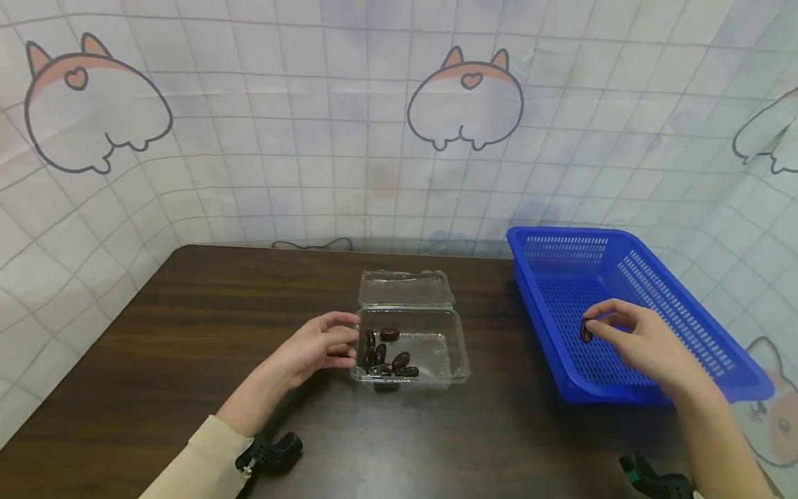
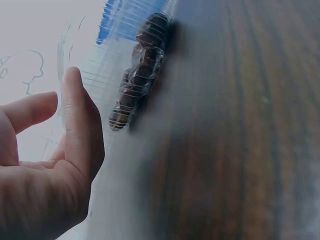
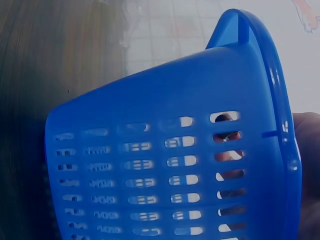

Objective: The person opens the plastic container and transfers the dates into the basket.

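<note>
In the head view, a clear plastic clamshell box [image 1: 458, 346] lies with its lid folded back, several dark brown dates [image 1: 401, 360] inside, mostly toward its left and front. My left hand [image 1: 312, 350] is at the box's left side, fingers loosely extended by the wall. The left wrist view shows that hand [image 2: 75, 145] with dates [image 2: 145, 70] seen through the box wall. Between thumb and fingertips, my right hand [image 1: 648, 346] pinches one date [image 1: 586, 330] over the blue basket [image 1: 541, 339]. In the right wrist view, the basket's slotted wall [image 3: 150, 95] mostly hides that hand.
The blue basket stands on the right of the dark wooden table [image 1: 249, 291], its walls rising around the space under my right hand. Behind the table hangs a white gridded sheet [image 1: 299, 159] with cartoon animal prints. Black wrist mounts [image 1: 271, 454] sit at my wrists.
</note>
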The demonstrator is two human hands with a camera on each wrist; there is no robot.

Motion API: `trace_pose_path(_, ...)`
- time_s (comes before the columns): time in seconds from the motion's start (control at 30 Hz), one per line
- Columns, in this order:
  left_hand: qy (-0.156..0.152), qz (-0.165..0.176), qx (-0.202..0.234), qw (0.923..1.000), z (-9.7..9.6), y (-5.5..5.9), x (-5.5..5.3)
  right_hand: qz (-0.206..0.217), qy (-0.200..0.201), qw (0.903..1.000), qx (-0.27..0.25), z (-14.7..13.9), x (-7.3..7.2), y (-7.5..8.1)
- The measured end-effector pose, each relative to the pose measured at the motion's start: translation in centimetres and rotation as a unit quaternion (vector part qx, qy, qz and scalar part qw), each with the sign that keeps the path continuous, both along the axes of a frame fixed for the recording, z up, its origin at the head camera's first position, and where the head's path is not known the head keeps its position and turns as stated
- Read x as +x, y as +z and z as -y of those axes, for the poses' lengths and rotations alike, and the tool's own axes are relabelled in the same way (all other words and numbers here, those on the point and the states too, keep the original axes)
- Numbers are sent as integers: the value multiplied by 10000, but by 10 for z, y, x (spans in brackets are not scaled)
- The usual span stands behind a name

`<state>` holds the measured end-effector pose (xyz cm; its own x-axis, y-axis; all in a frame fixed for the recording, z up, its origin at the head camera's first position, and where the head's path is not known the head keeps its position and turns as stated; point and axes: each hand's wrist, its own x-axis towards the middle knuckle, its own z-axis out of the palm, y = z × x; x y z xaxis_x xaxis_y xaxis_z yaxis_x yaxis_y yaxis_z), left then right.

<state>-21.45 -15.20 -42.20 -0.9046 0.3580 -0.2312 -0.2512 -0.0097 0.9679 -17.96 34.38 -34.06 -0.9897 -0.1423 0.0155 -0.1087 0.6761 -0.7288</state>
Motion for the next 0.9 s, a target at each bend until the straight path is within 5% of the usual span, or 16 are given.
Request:
trace_pose_path(0.47, -39, -95, -63, 9999, 4, 2, -9, -447, 212, 9957, 788, 11, -5, 5)
trace_pose_path(0.9, 23, -120, -192, 9997, 1, 4, -11, -661, 767, 9941, 393, 66, -16, 17)
